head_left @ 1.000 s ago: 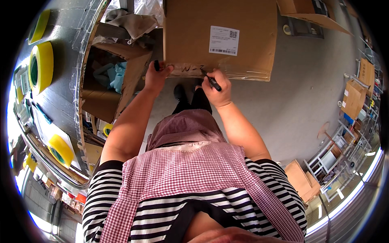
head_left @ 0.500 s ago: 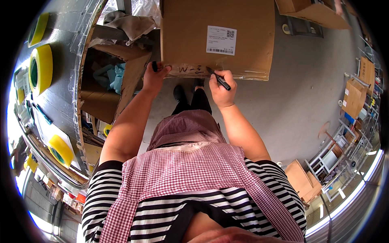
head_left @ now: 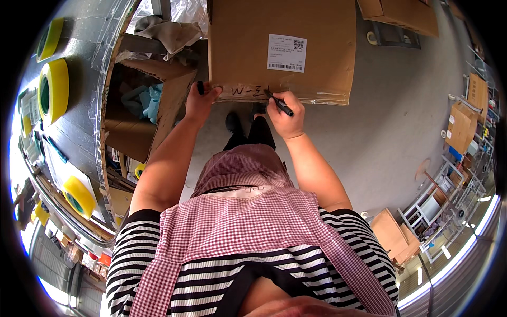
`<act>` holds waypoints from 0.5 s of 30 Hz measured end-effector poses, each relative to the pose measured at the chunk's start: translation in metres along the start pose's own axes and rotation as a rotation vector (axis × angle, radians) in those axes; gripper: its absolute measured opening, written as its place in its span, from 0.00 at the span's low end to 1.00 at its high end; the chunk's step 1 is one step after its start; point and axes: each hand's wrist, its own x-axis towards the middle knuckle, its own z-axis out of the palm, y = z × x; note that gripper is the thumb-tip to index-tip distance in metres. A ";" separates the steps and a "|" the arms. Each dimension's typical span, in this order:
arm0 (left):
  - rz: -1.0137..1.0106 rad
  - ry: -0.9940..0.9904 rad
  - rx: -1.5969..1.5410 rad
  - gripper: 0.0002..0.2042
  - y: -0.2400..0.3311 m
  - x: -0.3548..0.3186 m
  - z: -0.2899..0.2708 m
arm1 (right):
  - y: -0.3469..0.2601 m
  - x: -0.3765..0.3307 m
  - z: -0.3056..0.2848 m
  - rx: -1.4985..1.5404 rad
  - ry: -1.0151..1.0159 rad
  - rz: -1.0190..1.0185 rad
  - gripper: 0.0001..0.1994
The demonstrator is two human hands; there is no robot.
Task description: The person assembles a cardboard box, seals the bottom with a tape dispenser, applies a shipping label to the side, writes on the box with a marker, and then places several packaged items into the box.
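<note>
The grey floor (head_left: pixel 359 158) spreads under the person (head_left: pixel 240 219) and far to the right. At the left there is a dark table (head_left: pixel 84 68). The large brown box (head_left: pixel 237 47) is in front of the person, at the top of the view, with its taped edge turned toward the body. Under the table, to the left of the box, is a carton (head_left: pixel 171 105) with light-blue material inside. The right hand (head_left: pixel 287 113) is closed in a narrow grip around a black marker (head_left: pixel 282 106), near its tip. The left hand (head_left: pixel 200 103) has its thumb on the box's near left corner, and its fingers are bent around a small black cap (head_left: pixel 200 87). The marker's tip is at the handwriting (head_left: pixel 247 91) on the box; I cannot tell if it presses.
</note>
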 end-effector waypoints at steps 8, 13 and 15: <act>-0.004 0.007 0.034 0.21 0.005 -0.002 0.000 | 0.005 -0.002 -0.001 -0.013 0.091 -0.018 0.07; 0.004 -0.007 -0.014 0.20 -0.001 0.001 0.000 | 0.004 -0.003 -0.005 -0.043 0.044 -0.028 0.07; -0.007 0.001 0.000 0.20 0.000 0.001 0.000 | 0.006 -0.003 -0.007 -0.057 0.040 -0.019 0.07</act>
